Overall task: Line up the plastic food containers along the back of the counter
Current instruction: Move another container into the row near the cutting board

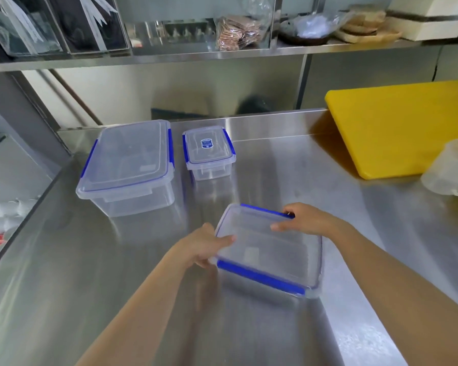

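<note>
Both hands [206, 244] [304, 219] grip the blue-clipped container [270, 249] between them.

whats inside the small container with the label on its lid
The small container looks empty: only its clear walls and the steel counter show through. The label hides a small patch of the inside.

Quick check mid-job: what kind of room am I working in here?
Most likely a commercial kitchen prep area: a stainless steel counter, a steel shelf above it holding supplies, and a yellow cutting board at the back right.
</note>
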`<state>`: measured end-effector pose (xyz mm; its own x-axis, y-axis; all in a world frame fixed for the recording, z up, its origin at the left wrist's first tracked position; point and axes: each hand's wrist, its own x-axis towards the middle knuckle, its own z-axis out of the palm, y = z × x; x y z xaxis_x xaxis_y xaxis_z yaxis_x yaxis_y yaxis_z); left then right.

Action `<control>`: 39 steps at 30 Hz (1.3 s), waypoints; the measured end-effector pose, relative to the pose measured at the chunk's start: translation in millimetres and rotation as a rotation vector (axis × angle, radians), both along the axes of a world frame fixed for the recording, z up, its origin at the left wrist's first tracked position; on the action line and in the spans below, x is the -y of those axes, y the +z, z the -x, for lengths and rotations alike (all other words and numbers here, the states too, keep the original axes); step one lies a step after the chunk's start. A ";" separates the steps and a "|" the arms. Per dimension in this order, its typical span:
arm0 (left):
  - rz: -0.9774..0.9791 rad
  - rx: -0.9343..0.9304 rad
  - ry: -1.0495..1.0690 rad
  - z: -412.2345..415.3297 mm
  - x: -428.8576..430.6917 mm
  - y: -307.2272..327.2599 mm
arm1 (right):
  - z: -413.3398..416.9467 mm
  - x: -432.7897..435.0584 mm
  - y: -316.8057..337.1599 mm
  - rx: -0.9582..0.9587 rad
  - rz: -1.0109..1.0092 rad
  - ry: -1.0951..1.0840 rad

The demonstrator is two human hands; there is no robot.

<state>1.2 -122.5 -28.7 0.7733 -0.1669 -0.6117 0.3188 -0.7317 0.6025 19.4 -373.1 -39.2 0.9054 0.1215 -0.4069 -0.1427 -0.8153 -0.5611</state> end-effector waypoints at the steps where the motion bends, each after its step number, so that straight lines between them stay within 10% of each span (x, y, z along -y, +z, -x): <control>1: -0.007 0.061 0.056 -0.8 2.7 -2.2 | -0.1 3.5 -2.6 0.035 0.024 -0.069; 5: 0.108 0.188 0.276 4.5 28.8 -4.4 | 1.6 4.8 -15.2 0.188 0.083 -0.334; 10: 0.330 0.064 0.275 9.6 61.6 -14.4 | 6.5 12.5 -12.1 -0.012 -0.483 -0.265; 39: 0.288 0.371 0.527 -202.6 131.5 -35.0 | -186.6 66.0 -22.9 0.199 -0.367 -0.248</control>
<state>203.8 -253.9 -63.6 0.9447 0.1718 -0.2794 0.3225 -0.3314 0.8867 206.0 -439.1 -62.1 0.9810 -0.0050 -0.1939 -0.1689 -0.5133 -0.8414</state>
